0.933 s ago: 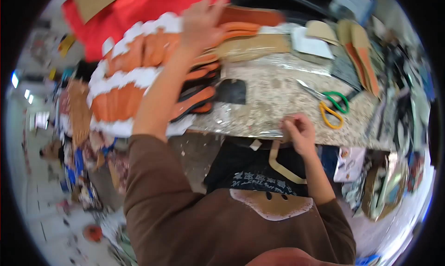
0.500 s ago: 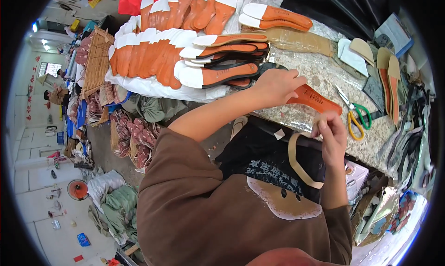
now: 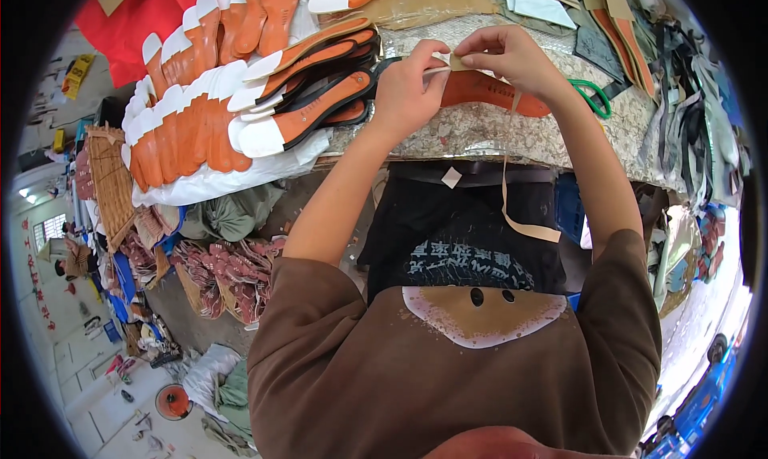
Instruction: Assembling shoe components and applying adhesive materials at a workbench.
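Note:
An orange insole (image 3: 486, 91) lies across the table edge in front of me. My left hand (image 3: 410, 91) is closed on its left end, thumb and fingers curled around a pale tip there. Close beside it, my right hand (image 3: 512, 59) pinches a narrow tan strip (image 3: 528, 228) and holds its upper end against the insole near my left fingertips. The rest of the strip hangs past the table edge over my black apron (image 3: 456, 227). Exactly how the strip's end meets the insole is hidden by my fingers. Green-handled scissors (image 3: 592, 99) lie just right of my right forearm.
Left of my hands, rows of orange insoles with white ends (image 3: 188, 143) are fanned out, beside a stack of black-edged insoles (image 3: 308, 111). Tan insoles (image 3: 620, 35) and dark strips of material (image 3: 704, 99) lie at the right. A brown sheet (image 3: 432, 7) is farther back.
My right hand has moved up and left, bringing the tan strip's upper end to the insole beside my left hand. My left hand stays at the insole's left end. The whole view has shifted.

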A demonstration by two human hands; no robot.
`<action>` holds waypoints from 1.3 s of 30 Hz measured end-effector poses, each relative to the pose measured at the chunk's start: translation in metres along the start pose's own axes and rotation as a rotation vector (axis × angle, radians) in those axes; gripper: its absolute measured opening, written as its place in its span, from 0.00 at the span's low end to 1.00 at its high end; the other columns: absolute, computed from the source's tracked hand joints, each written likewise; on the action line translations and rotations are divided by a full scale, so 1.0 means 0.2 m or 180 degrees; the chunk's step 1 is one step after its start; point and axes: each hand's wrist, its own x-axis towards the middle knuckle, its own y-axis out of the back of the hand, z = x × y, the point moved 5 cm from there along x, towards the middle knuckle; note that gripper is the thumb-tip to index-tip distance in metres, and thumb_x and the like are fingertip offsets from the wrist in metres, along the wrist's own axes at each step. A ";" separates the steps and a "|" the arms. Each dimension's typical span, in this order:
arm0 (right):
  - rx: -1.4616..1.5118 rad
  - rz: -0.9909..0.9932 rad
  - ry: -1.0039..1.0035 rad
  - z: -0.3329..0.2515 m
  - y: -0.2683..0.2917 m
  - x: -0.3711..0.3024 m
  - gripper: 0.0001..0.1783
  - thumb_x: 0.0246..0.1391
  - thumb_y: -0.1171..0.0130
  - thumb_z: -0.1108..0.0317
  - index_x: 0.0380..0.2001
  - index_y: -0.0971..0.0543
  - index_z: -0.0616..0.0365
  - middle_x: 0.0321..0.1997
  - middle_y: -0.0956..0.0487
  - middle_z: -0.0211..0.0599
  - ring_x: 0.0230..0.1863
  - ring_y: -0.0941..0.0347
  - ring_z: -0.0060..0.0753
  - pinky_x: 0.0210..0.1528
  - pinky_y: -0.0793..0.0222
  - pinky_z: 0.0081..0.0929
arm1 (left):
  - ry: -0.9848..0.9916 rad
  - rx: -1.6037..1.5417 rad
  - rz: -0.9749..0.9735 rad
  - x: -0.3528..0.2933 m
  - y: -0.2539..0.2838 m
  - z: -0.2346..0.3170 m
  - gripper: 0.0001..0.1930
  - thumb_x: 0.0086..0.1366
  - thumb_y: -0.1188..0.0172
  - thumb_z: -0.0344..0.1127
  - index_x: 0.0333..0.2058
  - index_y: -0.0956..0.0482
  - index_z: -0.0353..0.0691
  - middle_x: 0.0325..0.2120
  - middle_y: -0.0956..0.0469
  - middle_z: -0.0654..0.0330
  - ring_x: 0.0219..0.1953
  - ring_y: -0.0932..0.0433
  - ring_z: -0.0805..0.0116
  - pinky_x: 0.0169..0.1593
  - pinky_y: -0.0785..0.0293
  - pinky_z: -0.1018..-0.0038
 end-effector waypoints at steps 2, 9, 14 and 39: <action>0.0151 -0.0150 -0.0308 0.01 -0.02 -0.01 0.12 0.54 0.34 0.68 0.40 0.17 0.63 0.37 0.17 0.31 0.38 0.23 0.17 0.41 0.30 0.17 | 0.0045 0.0001 0.0087 -0.01 0.00 -0.01 0.15 0.60 0.40 0.28 0.47 0.28 0.41 0.31 0.17 0.51 0.37 0.17 0.52 0.40 0.24 0.68; 0.0421 -0.0115 -0.0227 0.05 -0.03 -0.02 0.13 0.54 0.34 0.67 0.42 0.16 0.62 0.34 0.16 0.32 0.34 0.23 0.16 0.37 0.29 0.17 | 0.0073 -0.0046 0.0096 -0.01 -0.01 -0.01 0.14 0.61 0.41 0.28 0.46 0.28 0.42 0.31 0.16 0.51 0.37 0.16 0.51 0.40 0.24 0.68; 0.0208 0.0057 -0.0035 0.03 -0.04 -0.01 0.12 0.54 0.34 0.67 0.40 0.16 0.61 0.31 0.17 0.32 0.31 0.24 0.15 0.33 0.30 0.16 | 0.0114 0.0028 0.0135 0.00 -0.01 -0.02 0.14 0.60 0.40 0.29 0.45 0.28 0.42 0.32 0.16 0.50 0.37 0.16 0.51 0.39 0.24 0.68; -0.0836 0.0356 0.0063 -0.05 0.04 -0.22 0.10 0.47 0.33 0.64 0.27 0.17 0.60 0.21 0.25 0.38 0.24 0.30 0.33 0.28 0.35 0.31 | -0.0600 0.0792 0.0429 -0.04 -0.04 0.14 0.03 0.60 0.40 0.29 0.30 0.21 0.36 0.23 0.25 0.55 0.26 0.24 0.53 0.30 0.31 0.65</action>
